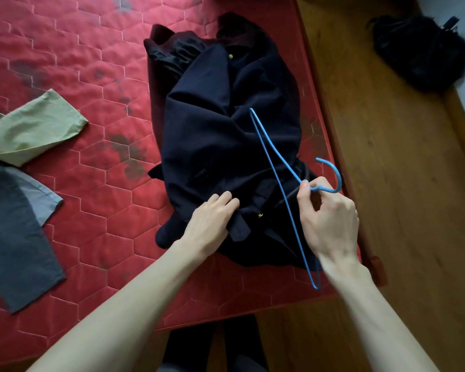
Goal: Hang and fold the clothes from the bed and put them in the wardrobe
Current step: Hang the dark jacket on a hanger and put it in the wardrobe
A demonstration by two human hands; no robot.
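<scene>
Head view, looking down at the foot corner of a bed point(78, 63) with a red quilted cover. Dark navy garment point(226, 135) heaped near the right edge, over another dark piece, small yellow buttons showing at top and bottom. Blue wire hanger point(277, 181) held above the heap, tilted on edge, hook toward the wooden floor point(400, 183), one shoulder pointing away over the cloth, the other back toward the person. Right hand point(330, 218) pinching the hanger at the neck just under the hook, fingers curled; probably gripped there so that the frame can be steered one-handed into the garment. Left hand point(212, 218) lying on the near end of the navy cloth, fingers fairly straight on top; whether the thumb has caught a fold underneath, impossible to tell. Likely there to pin or lift an opening for the hanger. Hanging step only beginning: hanger not yet inside any neck or sleeve.

Further left on the bed, still waiting: an olive-green garment point(35, 127) and a grey one point(14, 226), spread loosely and overlapping. Black bag point(419, 49) on the floor at upper right. Wardrobe not in view.
</scene>
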